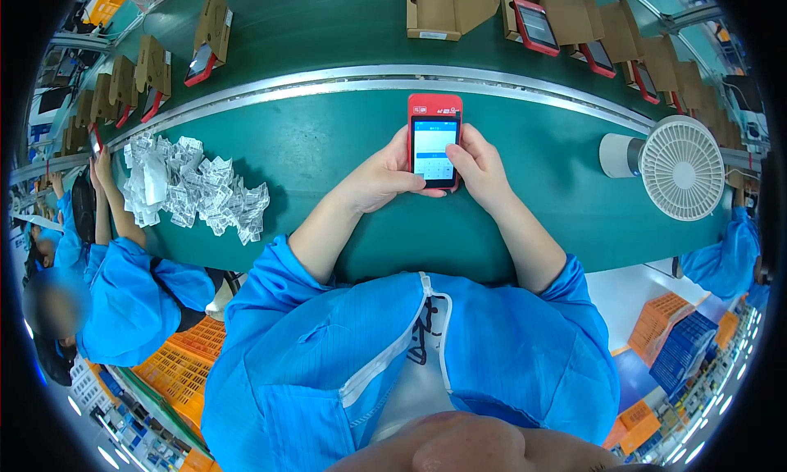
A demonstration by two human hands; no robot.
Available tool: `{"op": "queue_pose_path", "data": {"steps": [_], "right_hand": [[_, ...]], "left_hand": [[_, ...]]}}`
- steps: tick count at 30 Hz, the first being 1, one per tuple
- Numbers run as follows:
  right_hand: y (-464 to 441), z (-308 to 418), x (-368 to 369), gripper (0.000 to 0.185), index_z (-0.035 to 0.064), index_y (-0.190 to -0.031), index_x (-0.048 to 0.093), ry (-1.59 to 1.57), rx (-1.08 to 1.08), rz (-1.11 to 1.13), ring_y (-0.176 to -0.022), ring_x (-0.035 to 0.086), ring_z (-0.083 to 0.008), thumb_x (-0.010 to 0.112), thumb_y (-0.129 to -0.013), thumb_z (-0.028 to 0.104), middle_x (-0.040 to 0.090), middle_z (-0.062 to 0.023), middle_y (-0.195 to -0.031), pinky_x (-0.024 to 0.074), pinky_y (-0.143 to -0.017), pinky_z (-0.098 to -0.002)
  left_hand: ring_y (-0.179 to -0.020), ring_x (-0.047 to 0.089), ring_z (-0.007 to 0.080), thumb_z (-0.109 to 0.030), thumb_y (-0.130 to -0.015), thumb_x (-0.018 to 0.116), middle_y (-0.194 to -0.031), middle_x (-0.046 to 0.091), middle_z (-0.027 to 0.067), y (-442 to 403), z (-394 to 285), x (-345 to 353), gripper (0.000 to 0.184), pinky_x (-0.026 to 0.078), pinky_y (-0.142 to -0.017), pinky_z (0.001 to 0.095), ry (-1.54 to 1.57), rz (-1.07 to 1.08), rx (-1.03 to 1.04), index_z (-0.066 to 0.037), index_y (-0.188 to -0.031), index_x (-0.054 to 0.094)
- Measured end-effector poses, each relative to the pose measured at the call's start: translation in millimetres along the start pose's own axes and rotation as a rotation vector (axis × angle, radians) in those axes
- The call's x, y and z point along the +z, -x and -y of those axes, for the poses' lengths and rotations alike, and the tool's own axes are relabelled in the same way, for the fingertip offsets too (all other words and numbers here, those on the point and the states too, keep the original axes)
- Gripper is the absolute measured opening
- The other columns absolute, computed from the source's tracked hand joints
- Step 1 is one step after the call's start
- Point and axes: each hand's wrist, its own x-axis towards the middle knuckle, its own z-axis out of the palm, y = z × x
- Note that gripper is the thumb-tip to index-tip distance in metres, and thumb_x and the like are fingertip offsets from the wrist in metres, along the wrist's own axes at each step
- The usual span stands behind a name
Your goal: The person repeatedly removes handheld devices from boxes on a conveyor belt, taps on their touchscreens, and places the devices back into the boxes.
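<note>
A red handheld device with a lit screen is held upright over the green table. My left hand is wrapped round its lower left side, the thumb at the bottom of the screen. On the other side my right hand grips the right edge, its thumb over the right part of the screen. The screen shows a white field, a blue bar and rows of small icons; their text is too small to read.
Crumpled printed papers lie at the left on the green table. A white fan stands at the right. Beyond a metal rail are open cardboard boxes and red devices. Co-workers in blue sit at both sides.
</note>
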Motion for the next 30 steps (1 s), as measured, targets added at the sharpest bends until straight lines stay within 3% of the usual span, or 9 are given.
{"op": "queue_pose_path", "data": {"steps": [14, 20, 23, 26, 30], "right_hand": [[-0.1, 2.1, 2.1, 0.030, 0.0000, -0.110, 0.050, 0.070, -0.014, -0.006, -0.067, 0.059, -0.0074, 0.058, -0.089, 0.020, 0.061, -0.0065, -0.087, 0.0466, -0.047, -0.0209], [0.9, -0.7, -1.0, 0.025, -0.0003, -0.106, 0.054, 0.028, -0.048, -0.039, -0.080, 0.061, -0.0116, 0.053, -0.092, 0.021, 0.064, -0.0078, -0.094, 0.0515, -0.068, -0.0269], [3.2, 11.2, 5.5, 0.028, -0.0002, -0.109, 0.057, 0.027, -0.062, -0.098, -0.088, 0.061, -0.0136, 0.051, -0.094, 0.022, 0.065, -0.0088, -0.098, 0.0495, -0.079, -0.0292], [2.4, 8.4, 4.5, 0.030, 0.0002, -0.115, 0.056, 0.060, -0.036, -0.085, -0.091, 0.062, -0.0140, 0.051, -0.095, 0.022, 0.065, -0.0095, -0.101, 0.0495, -0.080, -0.0294], [3.1, 4.6, 3.3, 0.031, 0.0000, -0.110, 0.057, 0.052, -0.032, -0.098, -0.085, 0.061, -0.0132, 0.048, -0.096, 0.027, 0.065, -0.0092, -0.095, 0.0499, -0.075, -0.0287]], "left_hand": [[-0.118, 0.053, 0.0314, 0.009, -0.074, 0.055, -0.135, 0.041, 0.0140, 0.0, -0.7, -0.6, 0.085, 0.053, -0.089, 0.0457, 0.016, 0.016, -0.008, -0.013, -0.145, 0.014], [-0.117, 0.053, 0.0317, 0.008, -0.075, 0.056, -0.136, 0.040, 0.0148, 0.3, 0.7, -0.4, 0.086, 0.052, -0.090, 0.0460, 0.010, 0.036, -0.008, -0.012, -0.145, 0.011], [-0.118, 0.052, 0.0317, 0.008, -0.075, 0.057, -0.136, 0.039, 0.0155, 0.3, 4.0, -1.1, 0.087, 0.051, -0.091, 0.0464, -0.012, 0.060, 0.006, -0.011, -0.146, 0.009], [-0.119, 0.051, 0.0317, 0.008, -0.075, 0.057, -0.136, 0.039, 0.0159, 0.8, 4.6, -0.5, 0.088, 0.050, -0.092, 0.0467, -0.012, 0.058, 0.012, -0.012, -0.146, 0.008], [-0.119, 0.051, 0.0321, 0.004, -0.075, 0.060, -0.136, 0.039, 0.0164, 0.2, 5.1, -1.7, 0.089, 0.050, -0.092, 0.0467, 0.004, 0.068, 0.019, -0.012, -0.146, 0.009]]}}
